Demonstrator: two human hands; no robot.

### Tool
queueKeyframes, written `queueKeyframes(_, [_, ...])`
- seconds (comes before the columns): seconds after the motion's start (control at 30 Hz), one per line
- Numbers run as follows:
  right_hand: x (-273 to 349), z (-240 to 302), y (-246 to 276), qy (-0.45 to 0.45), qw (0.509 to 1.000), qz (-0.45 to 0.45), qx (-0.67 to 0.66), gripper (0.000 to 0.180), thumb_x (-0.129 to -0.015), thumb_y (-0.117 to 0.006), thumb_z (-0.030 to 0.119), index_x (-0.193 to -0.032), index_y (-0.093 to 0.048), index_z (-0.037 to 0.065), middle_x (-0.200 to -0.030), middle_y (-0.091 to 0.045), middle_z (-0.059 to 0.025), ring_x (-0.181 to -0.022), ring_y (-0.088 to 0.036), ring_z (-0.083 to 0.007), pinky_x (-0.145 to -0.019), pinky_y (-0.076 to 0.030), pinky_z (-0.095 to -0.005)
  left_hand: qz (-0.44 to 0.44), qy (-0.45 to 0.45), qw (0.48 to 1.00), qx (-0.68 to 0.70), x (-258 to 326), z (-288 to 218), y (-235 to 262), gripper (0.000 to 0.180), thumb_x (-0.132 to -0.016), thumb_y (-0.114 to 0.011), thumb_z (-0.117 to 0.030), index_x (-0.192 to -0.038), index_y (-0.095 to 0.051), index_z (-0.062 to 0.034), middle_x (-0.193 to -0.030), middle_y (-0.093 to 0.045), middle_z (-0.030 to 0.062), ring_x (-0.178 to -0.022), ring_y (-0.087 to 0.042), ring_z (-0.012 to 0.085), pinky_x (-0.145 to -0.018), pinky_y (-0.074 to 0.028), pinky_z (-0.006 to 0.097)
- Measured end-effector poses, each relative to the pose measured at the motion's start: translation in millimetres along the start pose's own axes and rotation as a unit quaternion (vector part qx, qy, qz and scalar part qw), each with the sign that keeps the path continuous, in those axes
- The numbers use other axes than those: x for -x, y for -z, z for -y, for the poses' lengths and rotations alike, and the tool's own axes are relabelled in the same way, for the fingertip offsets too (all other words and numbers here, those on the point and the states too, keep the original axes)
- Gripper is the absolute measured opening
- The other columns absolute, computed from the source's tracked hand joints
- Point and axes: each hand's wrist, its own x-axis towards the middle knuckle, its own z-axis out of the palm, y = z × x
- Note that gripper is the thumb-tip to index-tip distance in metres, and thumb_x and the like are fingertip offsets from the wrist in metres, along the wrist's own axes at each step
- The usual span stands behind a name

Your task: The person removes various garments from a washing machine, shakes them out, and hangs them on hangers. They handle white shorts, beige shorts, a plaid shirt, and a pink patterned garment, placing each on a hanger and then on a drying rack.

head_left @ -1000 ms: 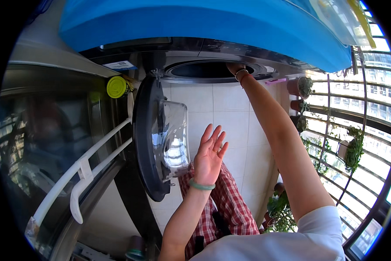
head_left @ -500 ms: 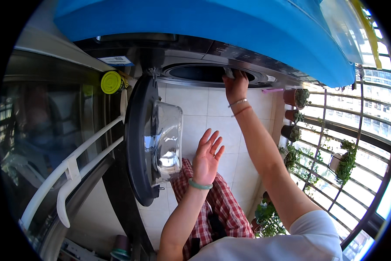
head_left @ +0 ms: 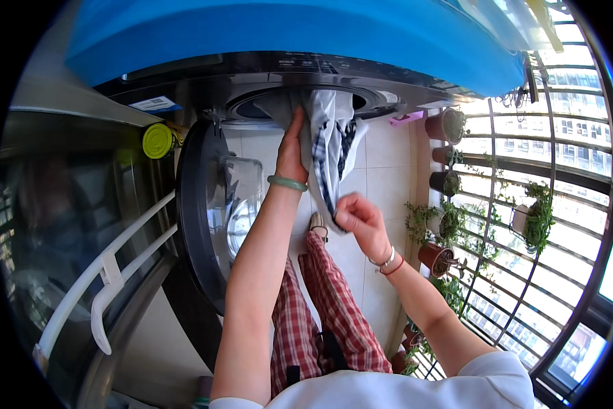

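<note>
A white garment (head_left: 328,129) with dark checks hangs out of the round opening of a front-loading washing machine (head_left: 204,88). My right hand (head_left: 362,219) pinches its lower end, below the opening. Against the garment's left side, close to the opening, my left hand (head_left: 291,153) grips the cloth; its fingers are partly hidden by the folds. The upper part of the garment is still inside the drum, out of sight. To the left, the machine's round door (head_left: 201,218) stands swung open with its glass bowl (head_left: 244,208) facing the opening.
A blue cover (head_left: 286,34) lies over the machine. A yellow-green lidded container (head_left: 158,140) and a white rail (head_left: 115,255) are at the left. Potted plants (head_left: 446,126) line the barred window on the right. A pink object (head_left: 407,118) lies near the machine's right side.
My right hand has come out of the drum and down, drawing the garment with it. My left hand, open and lower before, has moved up to the cloth.
</note>
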Motion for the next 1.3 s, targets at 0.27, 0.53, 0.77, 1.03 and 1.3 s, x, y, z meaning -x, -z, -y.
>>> queueKeyframes(0.27, [46, 7, 22, 0.065, 0.945, -0.194, 0.254, 0.052, -0.084, -0.071, 0.013, -0.129, -0.048, 0.003, -0.116, -0.056, -0.0075, -0.099, -0.057, -0.0172, -0.084, -0.049, -0.0317, -0.125, -0.021, 0.970, -0.207, 133, 59, -35, 0.048, -0.094, -0.059, -0.027, -0.129, -0.050, 0.0039, -0.116, -0.063, 0.0087, -0.100, -0.061, 0.0154, -0.086, -0.047, 0.028])
queueKeyframes(0.53, [110, 58, 7, -0.042, 0.973, -0.100, -0.203, 0.051, -0.092, -0.060, 0.020, -0.137, -0.043, 0.003, -0.129, -0.054, -0.0073, -0.116, -0.053, -0.0196, -0.097, -0.045, -0.0354, -0.112, -0.035, 0.739, -0.663, 240, 73, -87, 0.035, -0.093, -0.060, -0.022, -0.121, -0.057, -0.0008, -0.114, -0.063, 0.0216, -0.100, -0.064, 0.0273, -0.081, -0.050, 0.034])
queueKeyframes(0.77, [189, 89, -1, 0.072, 0.933, -0.147, -0.319, 0.052, -0.087, -0.058, 0.005, -0.137, -0.044, 0.002, -0.129, -0.057, -0.0071, -0.116, -0.055, -0.0177, -0.097, -0.045, -0.0315, 0.008, 0.076, 0.839, -0.538, 324, 101, -141, 0.060, -0.088, -0.067, -0.020, -0.141, -0.041, -0.0081, -0.139, -0.046, 0.0099, -0.127, -0.046, 0.0236, -0.105, -0.036, 0.036])
queueKeyframes(1.03, [313, 119, 2, 0.121, 0.977, 0.010, -0.175, 0.037, -0.082, -0.056, -0.009, -0.117, -0.063, 0.000, -0.114, -0.066, -0.0025, -0.107, -0.060, -0.0124, -0.094, -0.045, -0.0295, -0.014, 0.107, 0.909, -0.403, 324, 100, -205, 0.045, -0.094, -0.061, -0.027, -0.132, -0.050, -0.0047, -0.115, -0.060, 0.0026, -0.102, -0.059, 0.0114, -0.084, -0.050, 0.028])
queueKeyframes(1.3, [461, 113, 25, 0.183, 0.956, 0.051, 0.222, 0.045, -0.083, -0.072, 0.022, -0.122, -0.059, 0.003, -0.118, -0.062, -0.0058, -0.113, -0.056, -0.0158, -0.099, -0.042, -0.0330, -0.062, -0.038, 0.959, -0.274, 391, 187, -257, 0.017, -0.096, -0.058, -0.021, -0.111, -0.061, -0.0116, -0.107, -0.065, -0.0010, -0.097, -0.061, 0.0121, -0.086, -0.049, 0.027])
